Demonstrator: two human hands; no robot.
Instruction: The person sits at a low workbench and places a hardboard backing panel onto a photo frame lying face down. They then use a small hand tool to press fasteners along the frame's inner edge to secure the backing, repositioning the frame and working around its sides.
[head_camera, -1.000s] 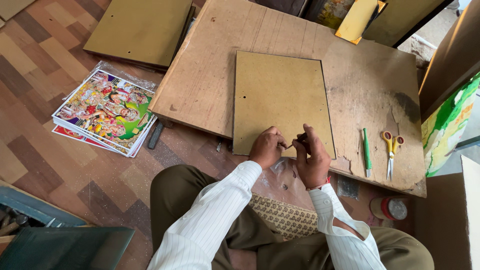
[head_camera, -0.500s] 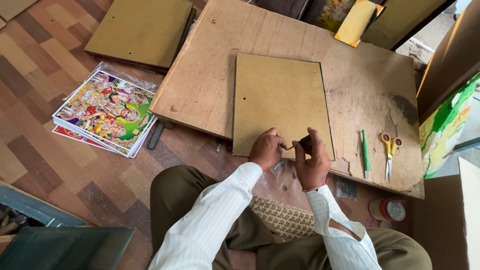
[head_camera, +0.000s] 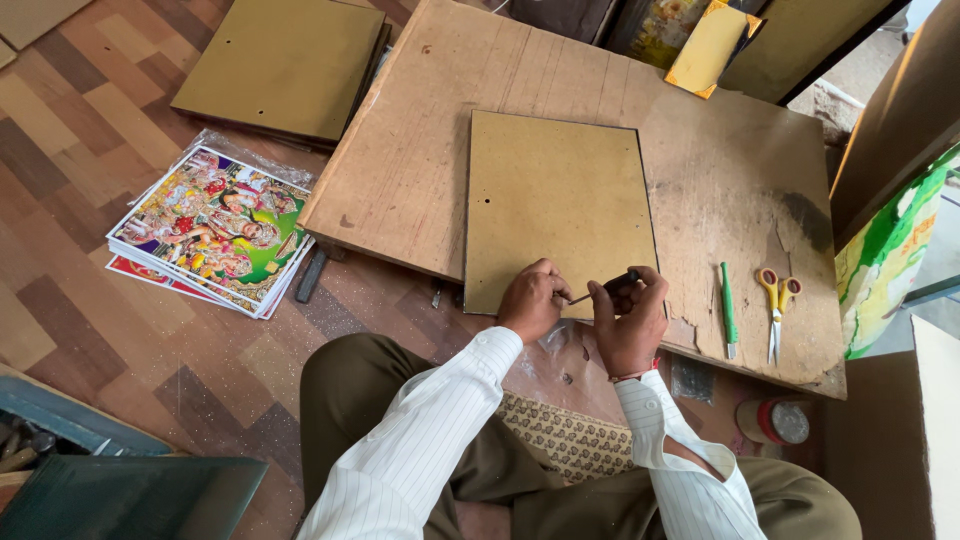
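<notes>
A tan rectangular backing board lies on a worn wooden work board. My left hand rests on the backing board's near edge, fingers pinched close to the tip of a thin dark tool. My right hand grips that dark-handled tool, whose tip points left toward my left fingers. What sits between the left fingertips is too small to make out.
A green pen and yellow-handled scissors lie right of my hands. A stack of colourful prints sits on the floor at left, with more tan boards behind it. A tape roll is near my right knee.
Both hands stay at the board's near edge. The right hand has shifted slightly, bringing the tool tip closer to the left fingers.
</notes>
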